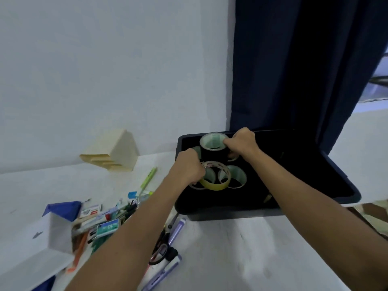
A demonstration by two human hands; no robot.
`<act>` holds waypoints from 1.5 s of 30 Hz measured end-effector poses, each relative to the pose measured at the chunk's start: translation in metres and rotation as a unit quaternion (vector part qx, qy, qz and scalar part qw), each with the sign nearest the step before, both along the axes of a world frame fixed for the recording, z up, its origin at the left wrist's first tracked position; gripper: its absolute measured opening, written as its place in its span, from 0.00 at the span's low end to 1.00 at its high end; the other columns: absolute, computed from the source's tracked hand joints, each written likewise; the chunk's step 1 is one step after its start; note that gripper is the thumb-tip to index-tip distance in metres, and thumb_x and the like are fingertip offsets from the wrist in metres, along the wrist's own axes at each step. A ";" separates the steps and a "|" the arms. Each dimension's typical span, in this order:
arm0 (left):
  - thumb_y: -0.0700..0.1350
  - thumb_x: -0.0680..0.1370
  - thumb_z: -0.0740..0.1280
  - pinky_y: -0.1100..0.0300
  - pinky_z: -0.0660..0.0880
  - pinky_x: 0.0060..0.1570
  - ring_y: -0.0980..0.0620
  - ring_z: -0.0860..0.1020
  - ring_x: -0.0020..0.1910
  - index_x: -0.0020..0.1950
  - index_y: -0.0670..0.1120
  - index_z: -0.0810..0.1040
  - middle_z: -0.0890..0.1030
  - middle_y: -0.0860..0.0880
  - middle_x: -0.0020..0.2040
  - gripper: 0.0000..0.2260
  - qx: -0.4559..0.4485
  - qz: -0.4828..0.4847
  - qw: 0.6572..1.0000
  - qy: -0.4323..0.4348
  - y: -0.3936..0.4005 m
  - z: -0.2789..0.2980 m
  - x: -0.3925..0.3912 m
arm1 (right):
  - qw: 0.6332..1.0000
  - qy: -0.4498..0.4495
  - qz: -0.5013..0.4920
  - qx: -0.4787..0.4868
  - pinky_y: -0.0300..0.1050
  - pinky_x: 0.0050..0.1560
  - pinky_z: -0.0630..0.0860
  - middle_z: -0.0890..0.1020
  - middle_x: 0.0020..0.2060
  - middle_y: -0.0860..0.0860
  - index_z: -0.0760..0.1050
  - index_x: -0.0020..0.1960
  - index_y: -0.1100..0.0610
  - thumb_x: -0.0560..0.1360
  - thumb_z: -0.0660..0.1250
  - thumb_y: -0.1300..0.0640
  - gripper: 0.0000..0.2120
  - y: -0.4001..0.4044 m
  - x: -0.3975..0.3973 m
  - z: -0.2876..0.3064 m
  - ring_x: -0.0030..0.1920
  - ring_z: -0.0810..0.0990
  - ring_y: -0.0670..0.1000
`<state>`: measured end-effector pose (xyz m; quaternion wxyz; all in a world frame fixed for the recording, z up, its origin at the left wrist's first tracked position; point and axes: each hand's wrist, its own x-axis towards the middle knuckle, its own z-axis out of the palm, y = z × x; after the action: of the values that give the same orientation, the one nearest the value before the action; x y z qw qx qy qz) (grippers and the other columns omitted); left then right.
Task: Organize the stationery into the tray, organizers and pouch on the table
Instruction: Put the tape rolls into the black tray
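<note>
A black tray (336, 185) stands on the white table at the back right. Inside it lie several tape rolls. My right hand (241, 142) grips the rim of a black tape roll (213, 148) held above the others at the tray's far left. My left hand (188, 166) pinches a yellow tape roll (216, 184) that hangs tilted over two black rolls lying in the tray, one of them (237, 177) showing beside it. Loose stationery (109, 219) is piled on the table to the left.
A beige desk organizer (115, 152) stands against the wall at the back left. A white box (50, 234) with a blue part sits at the left edge. Scissors (161, 246) and purple markers (174, 234) lie under my left forearm. A dark curtain (294, 59) hangs behind the tray.
</note>
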<state>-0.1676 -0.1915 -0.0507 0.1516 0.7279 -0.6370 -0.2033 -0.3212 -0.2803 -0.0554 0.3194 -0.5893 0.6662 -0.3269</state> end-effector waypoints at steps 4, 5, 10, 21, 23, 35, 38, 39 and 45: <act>0.37 0.74 0.63 0.52 0.82 0.42 0.45 0.83 0.38 0.48 0.37 0.82 0.83 0.40 0.37 0.09 0.018 0.008 1.000 0.018 -0.009 -0.006 0.000 | 1.000 -0.020 -0.011 0.005 0.32 0.17 0.68 0.78 0.27 0.59 0.78 0.41 0.68 0.68 0.70 0.59 0.11 -0.006 0.004 -0.008 0.17 0.74 0.41; 0.37 0.73 0.63 0.52 0.82 0.41 0.45 0.83 0.37 0.47 0.36 0.82 0.83 0.40 0.37 0.09 0.025 0.007 0.999 0.028 -0.011 -0.007 0.000 | 1.000 -0.024 -0.014 0.005 0.33 0.17 0.68 0.78 0.26 0.58 0.78 0.41 0.69 0.68 0.70 0.59 0.11 -0.007 0.004 -0.008 0.17 0.74 0.41; 0.37 0.74 0.62 0.56 0.82 0.38 0.47 0.84 0.33 0.44 0.36 0.83 0.84 0.41 0.34 0.10 0.043 0.020 0.996 0.070 -0.017 -0.014 0.001 | 0.999 -0.012 -0.021 -0.034 0.42 0.25 0.79 0.79 0.28 0.58 0.79 0.36 0.71 0.69 0.69 0.58 0.15 -0.010 0.002 -0.011 0.23 0.78 0.51; 0.41 0.75 0.65 0.54 0.81 0.35 0.44 0.83 0.31 0.46 0.37 0.82 0.84 0.38 0.36 0.09 0.017 0.057 0.993 0.099 -0.014 -0.021 -0.006 | 0.998 -0.040 0.010 -0.037 0.38 0.34 0.75 0.84 0.40 0.55 0.82 0.46 0.60 0.74 0.68 0.47 0.16 -0.001 -0.009 -0.020 0.35 0.80 0.47; 0.41 0.75 0.66 0.54 0.81 0.36 0.45 0.82 0.31 0.47 0.37 0.81 0.83 0.40 0.37 0.09 0.005 0.056 0.994 0.093 -0.013 -0.021 -0.008 | 0.998 -0.035 0.020 -0.050 0.42 0.39 0.77 0.84 0.40 0.56 0.82 0.45 0.62 0.75 0.67 0.48 0.16 0.007 -0.011 -0.022 0.37 0.80 0.48; 0.44 0.74 0.66 0.63 0.71 0.36 0.51 0.77 0.37 0.46 0.41 0.83 0.82 0.47 0.40 0.09 -0.095 0.104 0.988 0.060 0.017 0.010 0.044 | 0.973 -0.015 0.148 -0.177 0.38 0.45 0.72 0.79 0.41 0.51 0.79 0.48 0.58 0.71 0.70 0.58 0.07 0.055 0.045 -0.002 0.42 0.77 0.47; 0.46 0.72 0.66 0.66 0.71 0.33 0.57 0.75 0.32 0.45 0.44 0.83 0.80 0.50 0.37 0.08 -0.103 0.133 0.984 0.052 0.034 0.016 0.078 | 0.958 -0.018 0.233 -0.168 0.34 0.41 0.73 0.81 0.37 0.50 0.80 0.47 0.59 0.71 0.70 0.58 0.06 0.073 0.076 0.005 0.38 0.78 0.46; 0.46 0.72 0.66 0.65 0.73 0.35 0.56 0.77 0.33 0.45 0.45 0.83 0.81 0.49 0.39 0.08 -0.101 0.143 0.983 0.056 0.041 0.017 0.090 | 0.952 -0.010 0.260 -0.162 0.33 0.41 0.73 0.81 0.37 0.49 0.81 0.47 0.58 0.71 0.70 0.58 0.06 0.078 0.085 0.005 0.38 0.78 0.46; 0.45 0.74 0.66 0.61 0.73 0.44 0.51 0.78 0.42 0.52 0.46 0.81 0.82 0.50 0.46 0.09 -0.085 0.199 0.976 0.006 0.101 0.022 0.148 | 0.892 0.065 0.433 -0.107 0.34 0.43 0.72 0.79 0.39 0.47 0.81 0.51 0.56 0.72 0.69 0.58 0.08 0.108 0.134 -0.002 0.37 0.77 0.44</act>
<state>-0.0194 -0.0907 -0.0286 0.2536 0.8235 -0.4934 -0.1186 -0.1869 -0.1728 -0.0572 0.3202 -0.8702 0.3247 -0.1866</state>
